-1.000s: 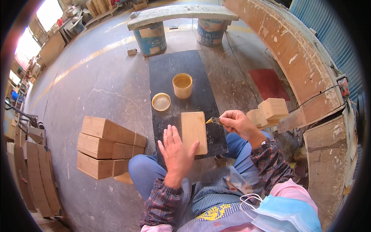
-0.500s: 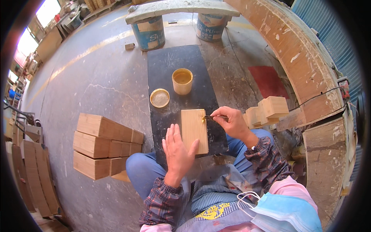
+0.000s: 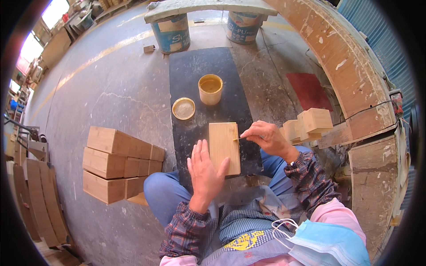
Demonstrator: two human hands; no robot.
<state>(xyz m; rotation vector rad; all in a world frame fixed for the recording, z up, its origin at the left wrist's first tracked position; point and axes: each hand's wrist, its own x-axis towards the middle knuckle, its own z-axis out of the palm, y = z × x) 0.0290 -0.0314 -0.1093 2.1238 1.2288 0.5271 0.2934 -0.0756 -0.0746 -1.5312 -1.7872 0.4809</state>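
A pale wooden block (image 3: 223,150) lies on a long black board in front of my knees. My left hand (image 3: 206,168) is flat along its left side, fingers stretched out and thumb across the lower part of its top. In a pinch, my right hand (image 3: 267,138) holds a thin spatula-like tool (image 3: 241,138) whose tip is at the block's right edge. Yellowish paste (image 3: 235,140) shows there. Farther up the board stand an open tub (image 3: 210,94) with yellowish contents and, to its left, a round lid (image 3: 183,109) with pale grey residue inside.
Wooden blocks are stacked on the floor at left (image 3: 106,165), and more blocks (image 3: 306,124) stand at right. The black board (image 3: 195,66) runs toward two blue-and-white buckets (image 3: 172,35) under a plank. A red mat (image 3: 309,92) and a long wooden bench (image 3: 341,48) are at right.
The right hand has moved slightly down, and the tool tip sits a little lower on the block's right edge. The left hand stays in place on the block.
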